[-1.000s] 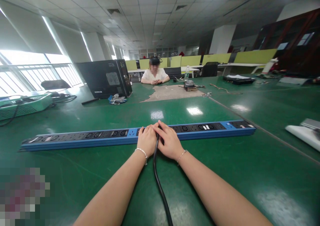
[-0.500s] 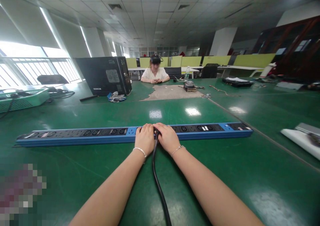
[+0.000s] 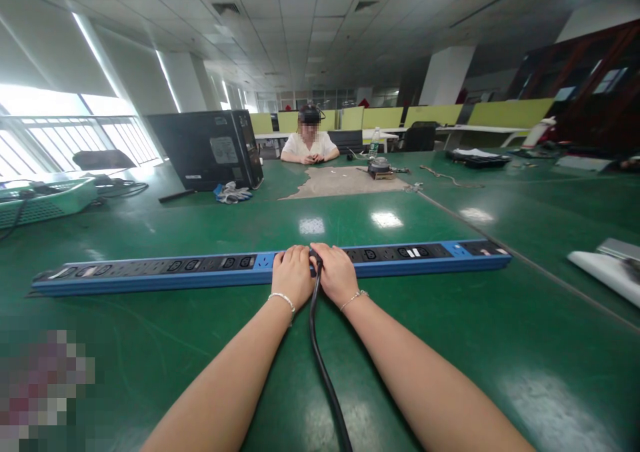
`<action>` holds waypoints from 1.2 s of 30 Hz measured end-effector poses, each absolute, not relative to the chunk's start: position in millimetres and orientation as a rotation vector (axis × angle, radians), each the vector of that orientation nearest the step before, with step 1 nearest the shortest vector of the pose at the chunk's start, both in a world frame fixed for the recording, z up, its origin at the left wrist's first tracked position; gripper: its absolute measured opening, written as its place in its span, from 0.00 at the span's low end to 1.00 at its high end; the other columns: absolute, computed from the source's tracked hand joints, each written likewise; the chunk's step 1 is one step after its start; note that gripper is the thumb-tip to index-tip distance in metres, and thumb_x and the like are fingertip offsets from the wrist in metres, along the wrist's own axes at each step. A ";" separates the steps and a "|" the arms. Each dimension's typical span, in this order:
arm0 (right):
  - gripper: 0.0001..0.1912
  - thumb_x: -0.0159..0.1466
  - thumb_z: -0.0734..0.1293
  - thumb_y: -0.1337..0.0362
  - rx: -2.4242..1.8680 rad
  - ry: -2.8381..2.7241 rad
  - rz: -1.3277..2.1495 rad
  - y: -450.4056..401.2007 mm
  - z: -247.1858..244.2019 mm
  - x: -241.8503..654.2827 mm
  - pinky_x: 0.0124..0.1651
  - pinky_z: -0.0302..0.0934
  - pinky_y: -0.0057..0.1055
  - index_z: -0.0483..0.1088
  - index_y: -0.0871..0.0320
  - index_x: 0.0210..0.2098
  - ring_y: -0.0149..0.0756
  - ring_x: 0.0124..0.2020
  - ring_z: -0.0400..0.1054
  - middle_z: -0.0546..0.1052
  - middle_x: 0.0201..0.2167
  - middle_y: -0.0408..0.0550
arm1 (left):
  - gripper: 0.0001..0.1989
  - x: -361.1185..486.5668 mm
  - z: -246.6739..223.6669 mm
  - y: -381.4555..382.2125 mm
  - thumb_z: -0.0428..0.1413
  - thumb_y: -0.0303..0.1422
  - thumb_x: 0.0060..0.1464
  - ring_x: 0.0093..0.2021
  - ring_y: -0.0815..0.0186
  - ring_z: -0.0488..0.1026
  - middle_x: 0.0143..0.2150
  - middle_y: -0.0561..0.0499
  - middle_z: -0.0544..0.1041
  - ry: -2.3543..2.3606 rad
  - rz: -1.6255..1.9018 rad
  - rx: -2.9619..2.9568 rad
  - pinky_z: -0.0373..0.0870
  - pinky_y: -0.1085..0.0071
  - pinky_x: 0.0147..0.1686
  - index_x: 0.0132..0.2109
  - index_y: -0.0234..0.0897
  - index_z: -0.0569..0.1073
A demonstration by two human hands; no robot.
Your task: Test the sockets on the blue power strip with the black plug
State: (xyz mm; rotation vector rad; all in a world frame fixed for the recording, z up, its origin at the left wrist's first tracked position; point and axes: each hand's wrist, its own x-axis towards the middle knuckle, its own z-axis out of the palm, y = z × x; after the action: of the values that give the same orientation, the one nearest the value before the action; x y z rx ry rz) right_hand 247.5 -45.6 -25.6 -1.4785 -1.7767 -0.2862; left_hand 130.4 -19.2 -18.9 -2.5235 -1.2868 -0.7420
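A long blue power strip (image 3: 175,275) with black sockets lies across the green table. My left hand (image 3: 293,272) rests over its middle, fingers curled over the far side, beside a black plug. My right hand (image 3: 336,271) is closed around the plug (image 3: 315,259) at its right side. From the plug a thick black cable (image 3: 323,365) runs between my forearms toward me. The plug's front end and the sockets under my hands are hidden.
A black computer case (image 3: 205,149), gloves (image 3: 233,193) and a green basket (image 3: 50,202) are at the back left. A person (image 3: 310,145) sits opposite. A round device (image 3: 380,167) and a bottle (image 3: 374,144) stand near them; a white object (image 3: 605,272) lies at right.
The plug and the top of the cable have shifted slightly right between my hands. Both hands remain on the strip, the left a little further right.
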 end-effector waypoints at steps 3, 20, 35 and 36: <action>0.16 0.65 0.55 0.63 -1.388 -1.635 -0.353 -46.4 -13.4 245.0 0.52 0.59 0.36 0.68 0.60 0.48 0.37 0.47 0.68 0.75 0.46 0.51 | 0.18 130.9 -20.3 -18.6 0.48 0.35 0.54 0.55 0.56 0.63 0.52 0.40 0.71 -1.297 -0.740 -2.527 0.56 0.58 0.53 0.51 0.33 0.66; 0.17 0.57 0.61 0.56 -1.686 -1.150 -0.161 -94.5 -14.0 384.4 0.43 0.64 0.35 0.75 0.56 0.40 0.38 0.35 0.72 0.78 0.33 0.47 | 0.33 130.5 -21.8 -16.9 0.54 0.52 0.46 0.55 0.55 0.62 0.53 0.40 0.69 -1.313 -0.735 -2.548 0.53 0.57 0.54 0.53 0.32 0.64; 0.18 0.61 0.58 0.59 -1.883 -1.428 -0.378 -103.3 -18.6 369.9 0.42 0.66 0.36 0.71 0.53 0.47 0.40 0.39 0.72 0.77 0.41 0.48 | 0.33 131.1 -22.7 -17.5 0.53 0.52 0.47 0.56 0.54 0.62 0.53 0.40 0.69 -1.330 -0.742 -2.553 0.53 0.58 0.55 0.54 0.33 0.63; 0.18 0.61 0.57 0.60 -1.856 -1.472 -0.400 -104.4 -19.5 370.5 0.45 0.65 0.36 0.70 0.53 0.47 0.40 0.42 0.71 0.76 0.43 0.48 | 0.33 131.2 -22.8 -17.6 0.53 0.52 0.47 0.56 0.54 0.62 0.53 0.40 0.69 -1.333 -0.742 -2.557 0.53 0.57 0.55 0.54 0.33 0.63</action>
State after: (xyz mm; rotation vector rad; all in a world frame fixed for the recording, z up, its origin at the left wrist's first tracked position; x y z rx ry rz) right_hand 370.5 -104.4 -19.5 -1.8563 -1.4716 -0.3999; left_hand 131.2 -17.6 -22.8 -2.5566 -1.3326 -0.7419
